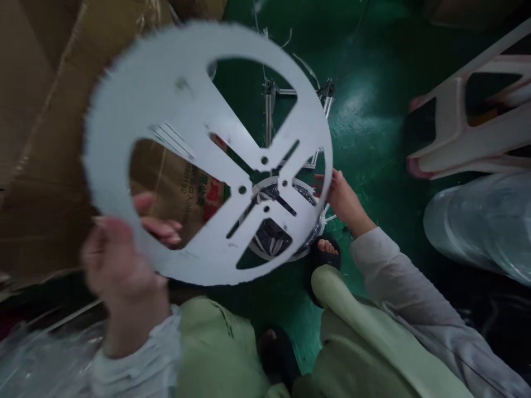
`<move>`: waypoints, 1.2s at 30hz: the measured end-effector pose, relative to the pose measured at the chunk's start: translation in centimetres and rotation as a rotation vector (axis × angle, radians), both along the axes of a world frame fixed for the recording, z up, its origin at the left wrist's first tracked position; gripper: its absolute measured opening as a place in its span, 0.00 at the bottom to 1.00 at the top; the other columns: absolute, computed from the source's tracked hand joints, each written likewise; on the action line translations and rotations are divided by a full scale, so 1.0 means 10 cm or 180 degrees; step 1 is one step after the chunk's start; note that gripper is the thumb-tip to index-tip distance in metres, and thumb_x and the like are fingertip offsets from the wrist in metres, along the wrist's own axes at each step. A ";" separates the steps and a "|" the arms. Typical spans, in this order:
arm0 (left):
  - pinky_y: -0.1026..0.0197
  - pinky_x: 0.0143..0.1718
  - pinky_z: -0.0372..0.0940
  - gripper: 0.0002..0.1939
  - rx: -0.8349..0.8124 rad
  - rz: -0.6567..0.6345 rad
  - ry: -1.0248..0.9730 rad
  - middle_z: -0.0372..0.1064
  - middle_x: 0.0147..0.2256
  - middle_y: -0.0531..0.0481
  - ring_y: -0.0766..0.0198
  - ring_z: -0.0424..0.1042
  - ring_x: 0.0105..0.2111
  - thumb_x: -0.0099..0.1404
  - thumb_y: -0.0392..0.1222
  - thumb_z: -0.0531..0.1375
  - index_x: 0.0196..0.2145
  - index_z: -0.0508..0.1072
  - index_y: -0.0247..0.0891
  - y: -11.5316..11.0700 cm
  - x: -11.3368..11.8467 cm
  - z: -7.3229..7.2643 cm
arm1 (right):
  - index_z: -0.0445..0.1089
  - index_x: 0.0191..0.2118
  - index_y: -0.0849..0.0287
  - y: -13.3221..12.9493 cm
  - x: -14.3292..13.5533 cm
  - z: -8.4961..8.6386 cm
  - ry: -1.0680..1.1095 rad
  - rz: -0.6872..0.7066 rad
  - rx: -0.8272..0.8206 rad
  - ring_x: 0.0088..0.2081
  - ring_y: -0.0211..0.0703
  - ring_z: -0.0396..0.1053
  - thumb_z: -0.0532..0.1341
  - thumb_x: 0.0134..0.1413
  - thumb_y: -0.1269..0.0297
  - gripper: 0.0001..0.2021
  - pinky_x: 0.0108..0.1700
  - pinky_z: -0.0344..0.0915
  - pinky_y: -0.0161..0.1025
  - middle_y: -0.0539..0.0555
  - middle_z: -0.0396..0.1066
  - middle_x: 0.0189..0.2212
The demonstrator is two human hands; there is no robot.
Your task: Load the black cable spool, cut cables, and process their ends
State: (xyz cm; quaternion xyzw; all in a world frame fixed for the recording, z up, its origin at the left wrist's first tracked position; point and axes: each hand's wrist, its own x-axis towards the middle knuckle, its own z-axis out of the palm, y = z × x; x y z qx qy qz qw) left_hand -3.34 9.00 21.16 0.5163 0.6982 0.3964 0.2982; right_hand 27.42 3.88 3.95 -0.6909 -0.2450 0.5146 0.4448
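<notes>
Here, white disc tilted between both hands.

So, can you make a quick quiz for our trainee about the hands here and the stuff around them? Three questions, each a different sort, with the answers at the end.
1. Multiple choice: What does the left hand grip?
a) the metal frame
b) the white disc
c) the plastic stool

2. True or false: The cardboard is on the person's left, and the clear plastic container is on the right.

3. Fill in the blank: The colour of the floor is ____.

Key: 1 b; 2 true; 3 green.
</notes>
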 end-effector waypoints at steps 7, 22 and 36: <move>0.62 0.23 0.64 0.30 -0.1598 0.0143 -0.0969 0.71 0.22 0.52 0.63 0.71 0.21 0.54 0.66 0.60 0.40 0.72 0.35 -0.56 0.09 -1.13 | 0.67 0.41 0.57 -0.43 0.26 -0.44 -0.0080 -0.0775 -0.0557 0.18 0.33 0.54 0.61 0.48 0.42 0.24 0.18 0.52 0.31 0.42 0.56 0.17; 0.65 0.21 0.61 0.29 -0.1998 0.0524 -0.0874 0.67 0.20 0.55 0.67 0.67 0.18 0.49 0.66 0.62 0.35 0.70 0.35 -0.87 -0.13 -1.50 | 0.62 0.56 0.57 -0.68 0.07 -0.66 -0.0023 -0.0446 -0.0854 0.17 0.34 0.53 0.58 0.47 0.44 0.33 0.18 0.51 0.32 0.41 0.57 0.17; 0.69 0.15 0.53 0.18 -0.1672 -0.0076 -0.0242 0.60 0.16 0.58 0.71 0.60 0.13 0.60 0.56 0.56 0.30 0.69 0.36 -0.17 -0.09 -1.86 | 0.56 0.47 0.51 -1.06 -0.23 -0.50 0.0405 -0.1156 -0.0952 0.18 0.36 0.59 0.58 0.48 0.44 0.24 0.18 0.58 0.33 0.41 0.60 0.20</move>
